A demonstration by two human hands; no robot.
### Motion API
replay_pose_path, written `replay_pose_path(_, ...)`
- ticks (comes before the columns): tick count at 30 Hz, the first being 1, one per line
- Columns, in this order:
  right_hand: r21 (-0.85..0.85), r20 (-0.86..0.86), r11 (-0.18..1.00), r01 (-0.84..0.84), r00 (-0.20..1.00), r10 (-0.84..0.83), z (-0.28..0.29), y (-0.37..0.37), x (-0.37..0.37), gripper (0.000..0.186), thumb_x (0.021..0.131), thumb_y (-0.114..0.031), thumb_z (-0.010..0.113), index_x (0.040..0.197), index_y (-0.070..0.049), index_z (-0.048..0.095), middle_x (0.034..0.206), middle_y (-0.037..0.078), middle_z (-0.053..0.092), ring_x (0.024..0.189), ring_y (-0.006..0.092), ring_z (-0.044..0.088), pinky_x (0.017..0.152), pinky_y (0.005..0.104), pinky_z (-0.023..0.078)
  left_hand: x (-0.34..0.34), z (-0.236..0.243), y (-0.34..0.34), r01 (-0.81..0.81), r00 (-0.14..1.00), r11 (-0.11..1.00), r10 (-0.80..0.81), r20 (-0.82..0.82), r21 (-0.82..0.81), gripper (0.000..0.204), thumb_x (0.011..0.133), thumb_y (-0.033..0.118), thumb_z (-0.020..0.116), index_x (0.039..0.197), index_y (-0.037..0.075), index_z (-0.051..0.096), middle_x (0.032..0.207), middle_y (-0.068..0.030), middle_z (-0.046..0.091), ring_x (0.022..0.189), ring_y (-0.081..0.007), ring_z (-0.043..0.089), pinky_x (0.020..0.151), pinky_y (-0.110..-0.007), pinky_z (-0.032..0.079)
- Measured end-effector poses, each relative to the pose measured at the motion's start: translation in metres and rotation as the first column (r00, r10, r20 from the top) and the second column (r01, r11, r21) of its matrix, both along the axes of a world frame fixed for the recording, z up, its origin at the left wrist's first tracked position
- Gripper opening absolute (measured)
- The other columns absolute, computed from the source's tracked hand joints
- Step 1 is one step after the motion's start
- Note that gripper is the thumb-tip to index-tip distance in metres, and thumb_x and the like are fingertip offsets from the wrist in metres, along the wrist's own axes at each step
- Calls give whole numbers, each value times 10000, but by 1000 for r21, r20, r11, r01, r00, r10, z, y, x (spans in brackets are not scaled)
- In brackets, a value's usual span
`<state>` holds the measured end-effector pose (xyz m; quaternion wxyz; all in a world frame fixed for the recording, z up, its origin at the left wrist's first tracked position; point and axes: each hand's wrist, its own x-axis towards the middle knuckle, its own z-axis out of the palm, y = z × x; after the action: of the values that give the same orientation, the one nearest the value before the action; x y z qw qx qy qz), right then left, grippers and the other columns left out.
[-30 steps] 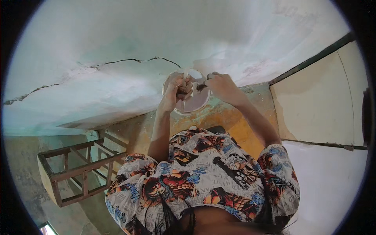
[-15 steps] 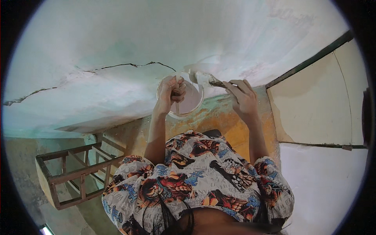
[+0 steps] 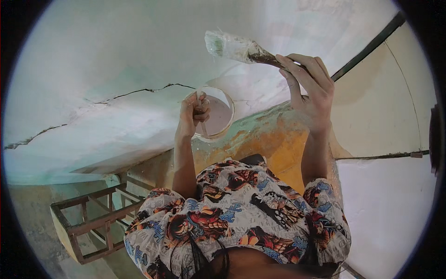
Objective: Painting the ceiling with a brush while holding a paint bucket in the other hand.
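Observation:
My left hand point(image 3: 195, 110) is closed around the handle of a white bucket point(image 3: 231, 122), which hangs in front of the wall. Pale, pinkish-white paint point(image 3: 218, 114) shows inside it. In my right hand point(image 3: 312, 90) is a paintbrush point(image 3: 267, 57), gripped by its dark handle between thumb and fingers. The brush points left, up and to the right of the bucket, and its bristles are coated in white. Its tip appears apart from the bucket; whether it touches the wall point(image 3: 139, 42) behind I cannot tell.
A long dark crack point(image 3: 148, 89) runs across the pale wall. At the lower left stands a wooden frame point(image 3: 88, 228) with open sides. A dark strip point(image 3: 371, 44) borders cream panels point(image 3: 371, 102) on the right. The lower wall has peeling orange and green paint point(image 3: 278, 135).
My right hand has lifted the paintbrush up and away from the bucket's rim. The bucket in my left hand sits slightly lower and further left in view.

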<state>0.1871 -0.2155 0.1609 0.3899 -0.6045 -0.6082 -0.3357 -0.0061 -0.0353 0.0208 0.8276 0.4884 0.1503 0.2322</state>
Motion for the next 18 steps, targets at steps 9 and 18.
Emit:
replay_pose_path(9, -74, -68, 997, 22, 997, -27, -7, -5, -1, 360, 702, 30, 639, 1026, -123, 666, 907, 23, 618, 667, 170, 561, 511, 267, 465, 3, 3, 6, -56, 998, 998, 57, -16, 38, 395, 812, 465, 462, 902, 81, 434, 600, 63, 242, 475, -65, 242, 453, -231, 210)
replay_pose_path(18, -415, -577, 868, -272, 817, -20, -196, -18, -29, 329, 873, -70, 545, 1200, -99, 558, 978, 112, 585, 671, 236, 592, 584, 335, 469, -4, -5, 2, -50, 999, 999, 50, 12, 19, 419, 813, 495, 455, 885, 84, 421, 601, 54, 245, 474, -69, 225, 461, -237, 207)
